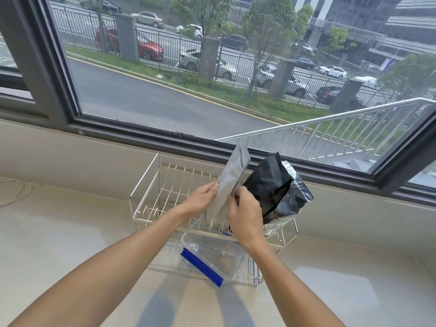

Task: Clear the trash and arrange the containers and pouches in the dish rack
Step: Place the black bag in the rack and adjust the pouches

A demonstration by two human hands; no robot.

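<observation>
Pale stone counter (70,232) runs beneath a wide window (212,67) that looks onto a road, a fence and parked cars. On the counter, close under the sill, stands a wire rack (151,199). Both hands hold a silver pouch (230,182) upright over the rack's middle: the left hand (203,197) pinches its left edge, and the right hand (245,215) grips its right edge. Just right of the pouch, a crumpled black bag (273,192) with a foil lining leans in the rack's right end; faint print on it is too small to read. A clear container (212,253) sits in the rack's lower front, with a blue-striped clear bag (203,267) against it. Left of the rack the slots stand open, and counter spreads bare to both sides. A thin cord (14,192) lies far left of the rack.
</observation>
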